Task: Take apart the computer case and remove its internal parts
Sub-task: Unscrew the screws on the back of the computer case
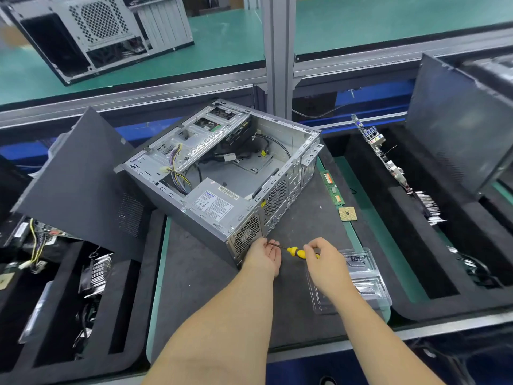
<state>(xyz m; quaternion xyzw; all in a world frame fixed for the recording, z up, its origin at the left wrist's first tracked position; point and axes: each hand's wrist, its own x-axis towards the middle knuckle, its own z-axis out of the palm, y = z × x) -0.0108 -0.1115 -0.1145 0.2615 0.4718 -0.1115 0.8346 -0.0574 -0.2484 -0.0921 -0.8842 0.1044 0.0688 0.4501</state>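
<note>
One opened computer case [222,173] sits mid-mat, its power supply [215,204] in the near corner, one yellow-handled screwdriver [297,251] at its 6 o'clock edge. One memory stick [333,188] and one processor chip [347,213] lie at 3 o'clock, two dark side panels [80,184] lean at 9 and 2. Left hand [263,255] curls at the case's rear corner, fingertips pinching the shaft — right hand [323,259] grips the handle, wrist bent.
</note>
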